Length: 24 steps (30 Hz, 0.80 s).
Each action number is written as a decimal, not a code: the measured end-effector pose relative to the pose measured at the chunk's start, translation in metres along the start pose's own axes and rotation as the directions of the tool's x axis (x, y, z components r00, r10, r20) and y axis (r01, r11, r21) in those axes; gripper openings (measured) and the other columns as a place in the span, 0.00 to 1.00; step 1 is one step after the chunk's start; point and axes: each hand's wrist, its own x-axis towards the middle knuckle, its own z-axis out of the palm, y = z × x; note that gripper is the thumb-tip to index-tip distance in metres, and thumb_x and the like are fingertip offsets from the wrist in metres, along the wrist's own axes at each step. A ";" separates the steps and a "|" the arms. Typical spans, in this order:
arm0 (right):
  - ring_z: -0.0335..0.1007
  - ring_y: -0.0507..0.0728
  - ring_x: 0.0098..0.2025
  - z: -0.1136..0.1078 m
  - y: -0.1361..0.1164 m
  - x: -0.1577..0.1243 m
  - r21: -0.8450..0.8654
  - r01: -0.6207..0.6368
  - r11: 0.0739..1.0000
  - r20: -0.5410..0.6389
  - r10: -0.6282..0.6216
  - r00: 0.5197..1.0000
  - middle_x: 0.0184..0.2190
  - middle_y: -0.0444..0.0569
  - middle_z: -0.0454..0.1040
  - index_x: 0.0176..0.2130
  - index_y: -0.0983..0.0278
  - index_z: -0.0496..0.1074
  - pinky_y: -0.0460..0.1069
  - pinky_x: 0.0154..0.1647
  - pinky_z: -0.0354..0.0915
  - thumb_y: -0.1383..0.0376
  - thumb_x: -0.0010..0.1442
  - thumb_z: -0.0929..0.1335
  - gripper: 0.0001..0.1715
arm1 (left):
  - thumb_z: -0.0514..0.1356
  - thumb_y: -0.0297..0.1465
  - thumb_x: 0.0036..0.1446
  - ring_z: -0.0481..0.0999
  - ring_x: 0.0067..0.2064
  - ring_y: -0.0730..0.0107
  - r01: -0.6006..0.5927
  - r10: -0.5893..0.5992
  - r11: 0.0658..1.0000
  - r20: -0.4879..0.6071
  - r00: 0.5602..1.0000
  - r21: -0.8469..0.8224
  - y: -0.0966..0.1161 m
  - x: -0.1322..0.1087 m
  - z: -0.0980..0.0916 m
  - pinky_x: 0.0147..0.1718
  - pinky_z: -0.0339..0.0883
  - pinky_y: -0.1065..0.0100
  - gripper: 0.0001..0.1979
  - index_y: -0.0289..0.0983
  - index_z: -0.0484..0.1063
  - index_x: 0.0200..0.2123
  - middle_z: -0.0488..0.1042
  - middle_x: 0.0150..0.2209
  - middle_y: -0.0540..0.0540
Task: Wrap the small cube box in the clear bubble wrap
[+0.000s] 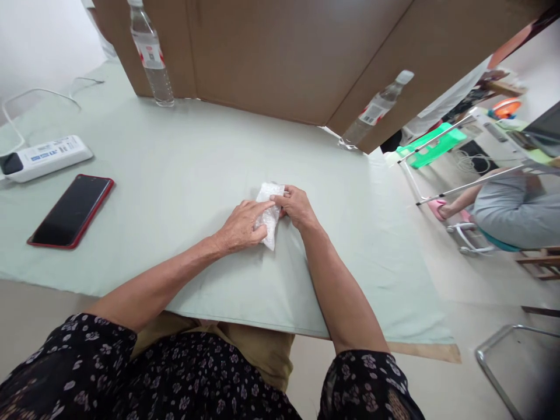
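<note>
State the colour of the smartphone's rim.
The smartphone's rim is red, best seen in the head view.

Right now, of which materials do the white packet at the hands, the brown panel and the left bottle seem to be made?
White packet: probably plastic bubble wrap, slightly shiny; its surface looks bumpy and crinkled.
Brown panel: likely cardboard, fairly matte, with straight fold lines.
Left bottle: seemingly clear, glossy plastic; it is see-through, with small bumps low on its wall.
</note>
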 end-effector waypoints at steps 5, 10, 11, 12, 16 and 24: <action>0.60 0.49 0.20 0.000 0.002 0.001 0.009 0.043 0.999 0.030 -0.044 0.999 0.20 0.40 0.68 0.28 0.64 0.71 0.46 0.19 0.58 0.59 0.44 0.73 0.13 | 0.58 0.30 0.53 0.63 0.64 0.47 0.043 -0.041 0.997 -0.029 0.999 0.057 -0.005 0.000 0.001 0.63 0.63 0.48 0.24 0.40 0.78 0.54 0.68 0.61 0.38; 0.58 0.50 0.24 -0.002 0.003 -0.006 0.106 0.106 0.989 0.047 -0.111 0.993 0.22 0.40 0.67 0.28 0.63 0.72 0.47 0.25 0.58 0.57 0.45 0.73 0.13 | 0.59 0.31 0.54 0.56 0.70 0.43 0.148 -0.149 0.989 0.017 0.989 0.022 -0.002 -0.001 -0.002 0.66 0.58 0.44 0.22 0.38 0.77 0.53 0.60 0.67 0.36; 0.58 0.50 0.25 -0.002 0.002 -0.007 0.118 0.122 0.986 0.044 -0.128 0.991 0.23 0.40 0.67 0.28 0.62 0.72 0.47 0.26 0.58 0.56 0.44 0.73 0.13 | 0.59 0.32 0.55 0.56 0.70 0.43 0.166 -0.166 0.986 0.025 0.986 0.011 -0.002 -0.002 -0.002 0.67 0.57 0.44 0.22 0.38 0.77 0.53 0.59 0.67 0.36; 0.59 0.50 0.26 -0.002 0.001 -0.007 0.123 0.135 0.983 0.042 -0.141 0.989 0.24 0.41 0.68 0.29 0.62 0.72 0.47 0.27 0.58 0.56 0.44 0.73 0.13 | 0.59 0.32 0.55 0.55 0.71 0.43 0.179 -0.179 0.984 0.030 0.983 0.000 -0.001 -0.002 -0.003 0.67 0.56 0.44 0.21 0.38 0.76 0.52 0.59 0.67 0.36; 0.63 0.53 0.31 0.001 -0.006 -0.015 0.125 0.174 0.977 0.054 -0.182 0.982 0.28 0.42 0.72 0.30 0.61 0.71 0.48 0.33 0.63 0.55 0.46 0.73 0.15 | 0.61 0.32 0.52 0.58 0.70 0.46 0.186 -0.188 0.980 -0.034 0.982 -0.068 -0.002 -0.002 -0.001 0.66 0.58 0.46 0.21 0.38 0.71 0.50 0.62 0.64 0.35; 0.70 0.54 0.35 0.004 -0.015 -0.072 -0.125 0.424 0.897 0.058 -0.420 0.906 0.31 0.44 0.76 0.32 0.61 0.75 0.51 0.43 0.68 0.61 0.58 0.71 0.06 | 0.61 0.33 0.51 0.64 0.64 0.52 0.101 -0.116 0.981 -0.083 0.990 -0.168 -0.003 0.001 -0.004 0.63 0.61 0.53 0.32 0.35 0.63 0.61 0.66 0.61 0.35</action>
